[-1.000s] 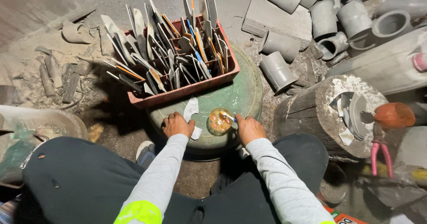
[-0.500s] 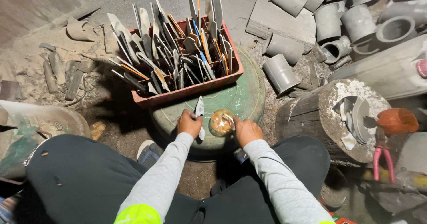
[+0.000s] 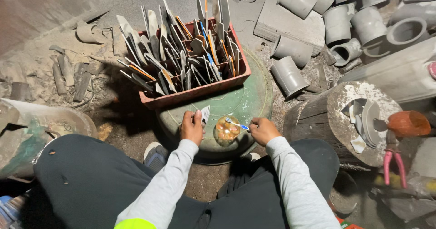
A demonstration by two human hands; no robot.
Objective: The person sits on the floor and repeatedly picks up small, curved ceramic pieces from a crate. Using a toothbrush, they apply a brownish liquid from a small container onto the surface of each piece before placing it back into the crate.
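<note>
Contents of small round jar (image 3: 226, 130) unclear. Just left of jar, left hand (image 3: 191, 126) pinching white blade (image 3: 205, 114); just right, right hand (image 3: 263, 131) gripping blue-tipped brush (image 3: 237, 124) over it. Behind jar, red crate (image 3: 195, 90) of blades.

drum lid (image 3: 247, 102): green painted metal, worn | jar (image 3: 225, 130): glossy clear | stump (image 3: 318, 120): rough wood | pipes (image 3: 338, 22): matt grey plastic

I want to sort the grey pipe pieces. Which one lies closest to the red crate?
The short grey pipe piece lying on its side just right of the red crate, above the green lid. The others sit farther up and right.
</note>
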